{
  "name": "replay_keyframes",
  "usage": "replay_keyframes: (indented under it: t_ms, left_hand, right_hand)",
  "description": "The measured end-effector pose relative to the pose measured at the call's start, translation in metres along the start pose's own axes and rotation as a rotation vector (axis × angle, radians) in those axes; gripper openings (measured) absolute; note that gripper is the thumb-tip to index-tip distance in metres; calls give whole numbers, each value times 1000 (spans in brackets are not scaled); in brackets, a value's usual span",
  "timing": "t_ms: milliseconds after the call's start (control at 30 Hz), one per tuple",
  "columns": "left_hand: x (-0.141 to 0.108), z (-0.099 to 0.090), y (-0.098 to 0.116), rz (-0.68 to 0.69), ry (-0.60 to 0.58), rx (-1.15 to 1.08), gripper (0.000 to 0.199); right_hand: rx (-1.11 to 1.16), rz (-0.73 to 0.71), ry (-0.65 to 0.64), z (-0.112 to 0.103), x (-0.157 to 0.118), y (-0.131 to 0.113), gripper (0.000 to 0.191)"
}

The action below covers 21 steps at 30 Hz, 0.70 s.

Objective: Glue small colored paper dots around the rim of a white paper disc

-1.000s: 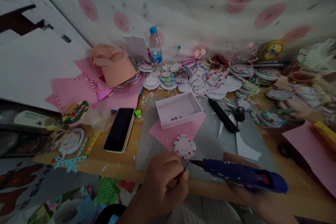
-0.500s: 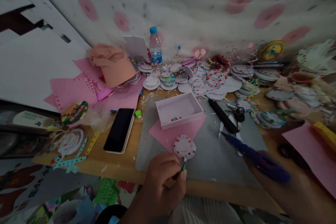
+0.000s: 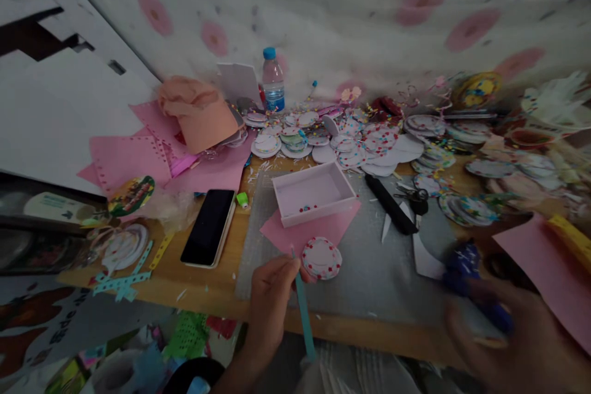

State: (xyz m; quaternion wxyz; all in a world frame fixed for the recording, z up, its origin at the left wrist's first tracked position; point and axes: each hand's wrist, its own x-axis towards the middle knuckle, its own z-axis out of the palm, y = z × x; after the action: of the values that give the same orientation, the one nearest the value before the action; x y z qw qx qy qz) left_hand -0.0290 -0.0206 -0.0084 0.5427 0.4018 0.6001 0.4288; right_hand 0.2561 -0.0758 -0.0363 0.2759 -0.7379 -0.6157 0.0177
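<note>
Left hand (image 3: 272, 295): teal strip (image 3: 303, 317) is pinched between fingertips
Right hand (image 3: 521, 326): blurred at glue gun (image 3: 463, 261); finger state cannot be told

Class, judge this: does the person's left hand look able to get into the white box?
Probably yes: the white box is open-topped and only pink paper shows between it and the left hand, though its fingers already hold a teal strip.

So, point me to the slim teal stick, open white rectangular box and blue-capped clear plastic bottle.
Slim teal stick (image 3: 303, 314), head view: mid-shaft.
Open white box (image 3: 318, 210), head view: near wall.
Clear bottle (image 3: 273, 79), head view: body above the label.
</note>
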Motion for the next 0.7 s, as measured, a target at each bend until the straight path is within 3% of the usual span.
replay_keyframes:
  t_ms: [33, 100, 167, 233, 300, 467, 567, 700]
  left_hand:
    - [0, 4, 1, -15, 2, -2, 35]
    - [-3, 13, 4, -30, -7, 18, 35]
    - [-7, 22, 8, -27, -16, 61, 32]
    - [-10, 28, 11, -4, -12, 91, 30]
    - [-12, 31, 12, 22, 4, 104, 30]
    - [-8, 30, 10, 39, 7, 151, 34]
    - [-7, 29, 5, 38, -41, 170, 40]
    - [-7, 22, -6, -65, -90, 140, 49]
  right_hand:
    - [78, -139, 35, 7, -2, -18, 35]
    - [292, -442, -59, 23, -6, -55, 38]
    - [406, -605, -186, 40, -9, -87, 31]
    - [487, -672, -220, 52, -9, -110, 16]
    - [509, -722, -184, 58, -6, -121, 17]
    - [494, -844, -114, 63, 8, -121, 26]
    - [627, -732, -158, 68, 16, -117, 23]
    - [1073, -175, -131, 79, 29, -114, 18]
